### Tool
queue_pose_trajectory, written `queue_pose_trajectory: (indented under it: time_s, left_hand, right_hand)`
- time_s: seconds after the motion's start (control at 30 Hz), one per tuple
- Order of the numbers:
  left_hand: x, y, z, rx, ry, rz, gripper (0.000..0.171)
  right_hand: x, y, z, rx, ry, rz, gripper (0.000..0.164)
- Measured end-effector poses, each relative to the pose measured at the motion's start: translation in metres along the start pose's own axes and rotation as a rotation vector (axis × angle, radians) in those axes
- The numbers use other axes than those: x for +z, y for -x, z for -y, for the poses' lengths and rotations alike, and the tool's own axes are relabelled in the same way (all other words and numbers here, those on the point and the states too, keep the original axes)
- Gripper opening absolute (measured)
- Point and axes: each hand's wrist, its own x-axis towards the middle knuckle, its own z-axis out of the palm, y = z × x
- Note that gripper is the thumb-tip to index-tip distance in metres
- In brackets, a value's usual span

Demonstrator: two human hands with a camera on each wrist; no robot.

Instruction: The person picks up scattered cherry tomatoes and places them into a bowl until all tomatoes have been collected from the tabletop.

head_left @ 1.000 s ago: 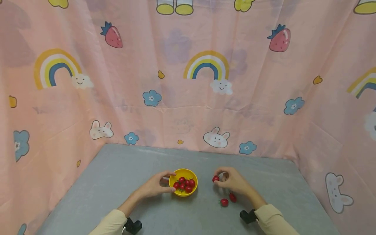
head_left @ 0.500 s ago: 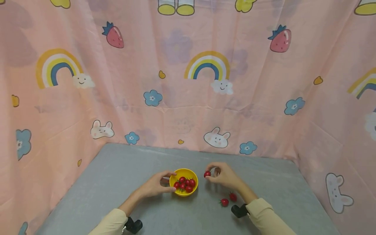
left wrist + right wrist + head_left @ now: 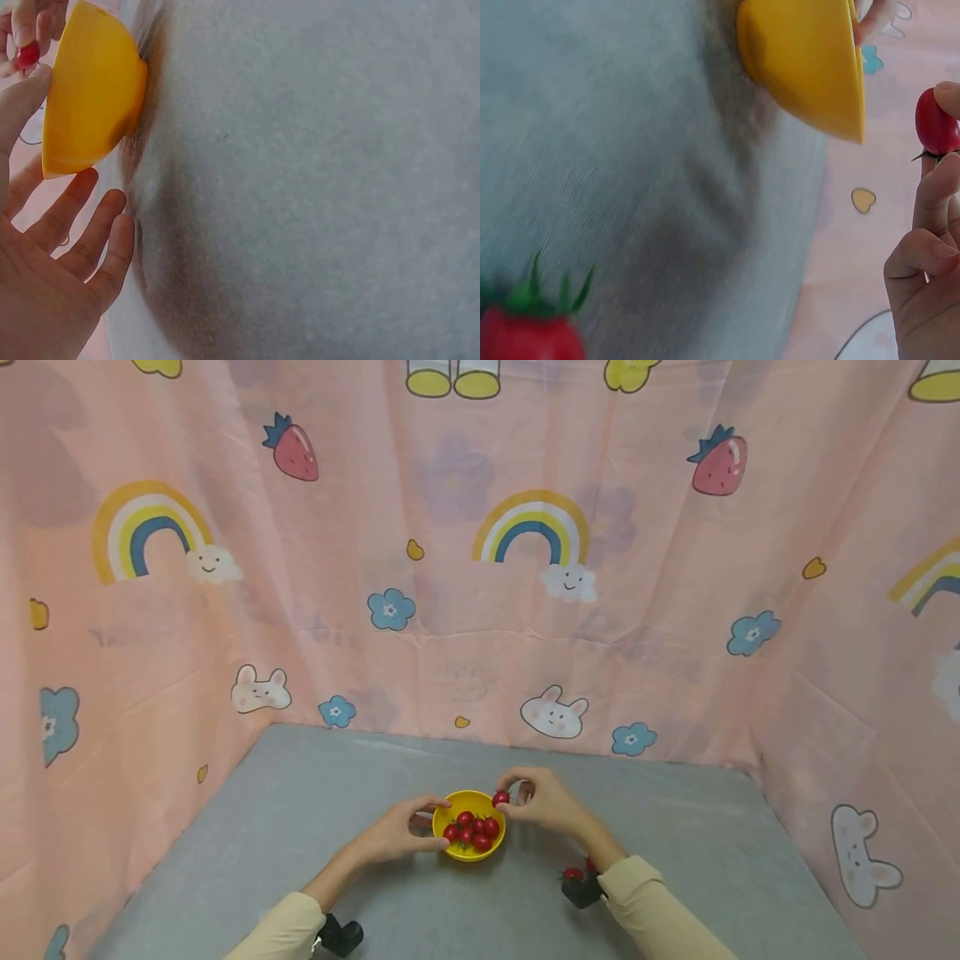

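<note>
A small yellow bowl stands on the grey table with several red cherry tomatoes inside. My left hand holds it from the left, thumb and index finger at its rim; the left wrist view shows the other fingers spread beside the bowl's wall. Between the thumb and fingertips of my right hand is one cherry tomato, with green sepals, raised at the bowl's right rim. Two more tomatoes lie on the table to the right, one partly covered by the wrist camera, the other mostly hidden.
Black wrist cameras stick out from both cuffs, low over the table. A pink patterned curtain encloses the table at the back and sides. Close to the right wrist camera sits a blurred tomato.
My right hand has moved left with the pinched tomato, from above the right of the table to the bowl's rim. The left hand and the bowl have stayed in place.
</note>
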Motion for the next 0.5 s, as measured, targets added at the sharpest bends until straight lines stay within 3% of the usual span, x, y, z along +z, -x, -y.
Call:
queue_pose_trajectory:
  time_s: [0.5]
  left_hand:
    - [-0.002,0.000,0.001,0.003,0.025,0.018,0.056]
  right_hand:
    - [0.017,-0.019,-0.005,-0.038,-0.081,0.048,0.022]
